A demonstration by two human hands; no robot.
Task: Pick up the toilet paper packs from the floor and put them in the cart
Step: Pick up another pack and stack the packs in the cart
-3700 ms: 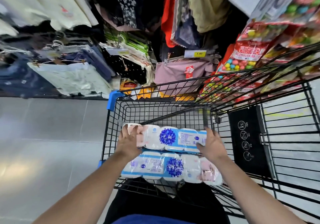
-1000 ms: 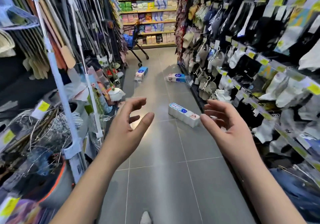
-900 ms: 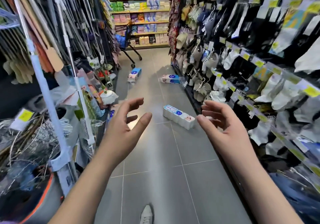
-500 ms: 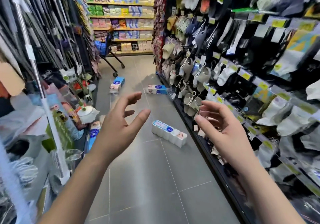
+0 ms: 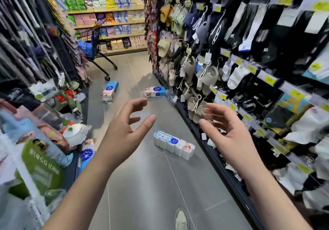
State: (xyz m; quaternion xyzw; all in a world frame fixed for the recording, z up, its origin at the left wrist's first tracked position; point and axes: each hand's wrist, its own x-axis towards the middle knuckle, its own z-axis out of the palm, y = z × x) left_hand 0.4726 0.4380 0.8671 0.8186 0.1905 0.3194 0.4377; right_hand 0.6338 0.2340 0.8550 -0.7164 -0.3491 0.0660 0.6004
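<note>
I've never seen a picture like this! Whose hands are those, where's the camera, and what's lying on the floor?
Those are a person's own hands, filmed by a camera worn on their head, looking down a shop aisle. The left hand and right hand are open, holding nothing. On the floor lie three toilet paper packs: the near pack just ahead, a second pack and a third pack further along. A cart stands at the far end. The shoe is the person's.
</note>
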